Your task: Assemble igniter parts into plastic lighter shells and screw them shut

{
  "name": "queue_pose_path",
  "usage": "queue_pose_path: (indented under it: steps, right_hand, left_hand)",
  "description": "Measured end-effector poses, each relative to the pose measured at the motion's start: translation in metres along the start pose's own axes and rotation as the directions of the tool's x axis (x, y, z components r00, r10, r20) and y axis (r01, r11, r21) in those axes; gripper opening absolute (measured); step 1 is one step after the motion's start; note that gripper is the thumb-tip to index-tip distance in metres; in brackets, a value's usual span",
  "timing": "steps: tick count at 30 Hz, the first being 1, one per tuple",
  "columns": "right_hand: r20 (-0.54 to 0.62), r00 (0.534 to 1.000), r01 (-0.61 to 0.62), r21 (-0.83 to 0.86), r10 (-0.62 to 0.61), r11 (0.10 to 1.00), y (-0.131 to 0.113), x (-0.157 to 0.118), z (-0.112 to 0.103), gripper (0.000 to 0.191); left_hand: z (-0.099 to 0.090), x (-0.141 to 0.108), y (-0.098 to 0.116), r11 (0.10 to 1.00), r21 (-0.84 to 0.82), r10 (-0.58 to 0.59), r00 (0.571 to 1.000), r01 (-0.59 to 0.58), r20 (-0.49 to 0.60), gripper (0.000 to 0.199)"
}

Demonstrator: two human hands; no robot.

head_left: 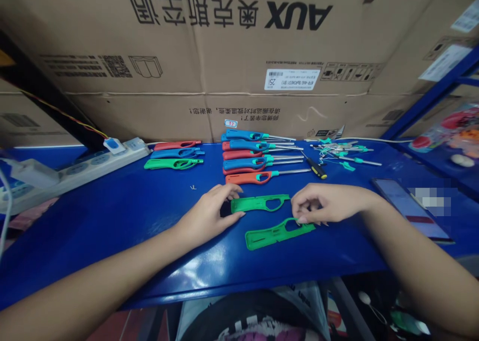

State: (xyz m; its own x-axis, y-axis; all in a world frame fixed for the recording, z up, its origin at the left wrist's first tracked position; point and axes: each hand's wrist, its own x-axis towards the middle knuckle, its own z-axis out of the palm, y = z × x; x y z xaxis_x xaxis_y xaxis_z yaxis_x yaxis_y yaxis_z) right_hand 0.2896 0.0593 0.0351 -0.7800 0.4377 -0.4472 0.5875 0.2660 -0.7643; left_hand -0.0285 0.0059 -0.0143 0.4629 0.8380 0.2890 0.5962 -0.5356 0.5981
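Observation:
Two green lighter casing halves lie with their hollow insides up. My left hand [211, 208] has its thumb and fingers around the left end of the upper casing half [254, 203]. My right hand [316, 203] is curled, its fingertips at the narrow right end of the lower casing half [269, 235]; the right end of the upper half is close beside these fingers. Behind my hands lie several lighters with metal tubes, among them an orange lighter [247, 177] and a blue lighter [243, 135].
Red, blue and green casings [168, 164] lie at the left, beside a power strip [93, 166]. A black-yellow screwdriver [317, 167] and a pile of metal tubes with teal parts [348, 154] are at the back right. A phone [407, 208] lies right. A cardboard box [232, 56] stands behind.

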Motion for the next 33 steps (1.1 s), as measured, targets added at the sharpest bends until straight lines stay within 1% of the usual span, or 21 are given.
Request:
queue_pose_path:
  steps: [4, 7, 9, 10, 11, 12, 13, 14, 15, 16, 17, 19, 20, 21, 22, 23, 25, 29, 33]
  right_hand:
    - [-0.138, 0.990, -0.004, -0.068, -0.006, 0.998, 0.005, 0.011, 0.004, 0.033]
    - [-0.173, 0.985, 0.005, -0.066, -0.017, 0.998, 0.007, 0.016, 0.006, 0.037]
    - [-0.210, 0.977, 0.028, -0.072, -0.043, 0.997, 0.006, 0.017, 0.005, 0.040]
    - [-0.261, 0.963, 0.048, -0.088, -0.070, 0.995, 0.006, 0.018, 0.004, 0.041]
    - [-0.343, 0.934, 0.067, -0.110, -0.101, 0.992, 0.007, 0.018, 0.001, 0.041]
    - [-0.452, 0.883, 0.071, -0.134, -0.125, 0.988, 0.009, 0.017, -0.003, 0.040]
    - [-0.576, 0.806, 0.050, -0.164, -0.137, 0.985, 0.012, 0.016, -0.009, 0.039]
    - [-0.699, 0.703, -0.002, -0.183, -0.129, 0.983, 0.018, 0.013, -0.016, 0.037]
    - [-0.803, 0.585, -0.086, -0.195, -0.109, 0.977, 0.025, 0.010, -0.025, 0.034]
    - [-0.882, 0.460, -0.199, -0.220, -0.107, 0.955, 0.034, 0.006, -0.034, 0.029]
    - [-0.931, 0.349, -0.327, -0.229, -0.109, 0.917, 0.044, 0.000, -0.044, 0.028]
    - [-0.980, 0.182, -0.522, -0.170, -0.086, 0.836, 0.066, -0.014, -0.061, 0.039]
    - [-0.987, 0.151, -0.602, -0.140, -0.060, 0.786, 0.077, -0.021, -0.069, 0.042]
    - [-0.994, 0.111, -0.683, -0.067, 0.012, 0.727, 0.088, -0.029, -0.075, 0.042]
    - [-0.989, 0.063, -0.756, 0.038, 0.131, 0.654, 0.097, -0.035, -0.080, 0.041]
    - [-0.970, 0.025, -0.802, 0.125, 0.242, 0.584, 0.105, -0.041, -0.083, 0.043]
    - [-0.939, -0.015, -0.832, 0.202, 0.344, 0.517, 0.116, -0.050, -0.087, 0.045]
    - [-0.910, -0.028, -0.843, 0.244, 0.413, 0.479, 0.128, -0.057, -0.092, 0.046]
    - [-0.898, -0.015, -0.851, 0.243, 0.440, 0.466, 0.135, -0.057, -0.096, 0.042]
  left_hand:
    - [-0.002, 0.000, 0.002, 0.998, 0.045, 0.043, 0.999, -0.042, -0.018, 0.030]
    - [-0.004, -0.001, 0.013, 0.989, 0.111, 0.096, 0.995, -0.095, -0.006, 0.026]
    - [-0.005, -0.004, 0.022, 0.977, 0.159, 0.135, 0.990, -0.141, 0.051, 0.034]
    - [-0.004, -0.006, 0.027, 0.969, 0.186, 0.147, 0.985, -0.162, 0.091, 0.041]
    - [-0.004, -0.009, 0.031, 0.960, 0.215, 0.154, 0.979, -0.180, 0.134, 0.050]
    - [-0.003, -0.011, 0.033, 0.949, 0.246, 0.158, 0.973, -0.197, 0.169, 0.057]
    - [-0.001, -0.013, 0.035, 0.937, 0.275, 0.163, 0.967, -0.215, 0.198, 0.061]
    - [0.000, -0.014, 0.036, 0.927, 0.297, 0.166, 0.960, -0.231, 0.227, 0.061]
    - [0.001, -0.016, 0.036, 0.917, 0.314, 0.171, 0.954, -0.246, 0.246, 0.057]
    - [0.001, -0.017, 0.036, 0.910, 0.325, 0.177, 0.950, -0.257, 0.257, 0.051]
    - [0.001, -0.017, 0.035, 0.905, 0.332, 0.182, 0.948, -0.265, 0.260, 0.044]
    - [0.001, -0.018, 0.033, 0.901, 0.340, 0.190, 0.951, -0.268, 0.246, 0.037]
    - [0.000, -0.018, 0.032, 0.902, 0.341, 0.193, 0.953, -0.267, 0.236, 0.035]
    - [0.000, -0.018, 0.031, 0.902, 0.341, 0.194, 0.955, -0.264, 0.225, 0.034]
    - [-0.001, -0.017, 0.031, 0.903, 0.340, 0.194, 0.957, -0.261, 0.217, 0.034]
    - [-0.001, -0.017, 0.030, 0.904, 0.340, 0.194, 0.958, -0.259, 0.212, 0.033]
    - [-0.002, -0.017, 0.030, 0.903, 0.345, 0.194, 0.959, -0.257, 0.208, 0.033]
    - [-0.003, -0.016, 0.028, 0.892, 0.367, 0.200, 0.958, -0.265, 0.205, 0.033]
    - [-0.003, -0.013, 0.026, 0.887, 0.379, 0.206, 0.961, -0.263, 0.183, 0.031]
